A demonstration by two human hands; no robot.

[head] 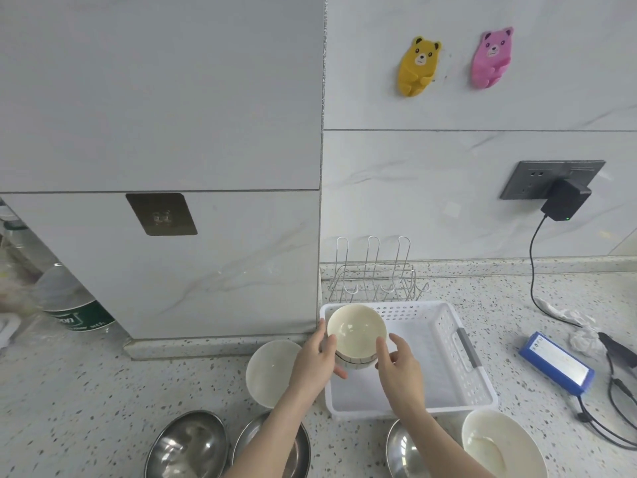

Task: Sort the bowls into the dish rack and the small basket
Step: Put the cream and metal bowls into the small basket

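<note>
Both hands hold a small stack of cream ceramic bowls [355, 331] over the near-left corner of the white plastic basket [448, 339]. My left hand [315, 360] grips the stack's left side, my right hand [396, 363] grips its right side. Behind the basket stands an empty wire dish rack [374, 274]. On the counter lie another cream bowl [269, 370] left of the basket, a large cream bowl [499, 443] at front right, and steel bowls [188, 446] [296, 453] [403, 450] along the front, two of them partly hidden by my forearms.
A tiled pillar [206, 263] juts out left of the basket. A blue box [556, 362], crumpled paper and black cables [613, 391] lie at right, below a wall socket with a plugged-in adapter [565, 200]. Bottles [76, 305] stand at far left.
</note>
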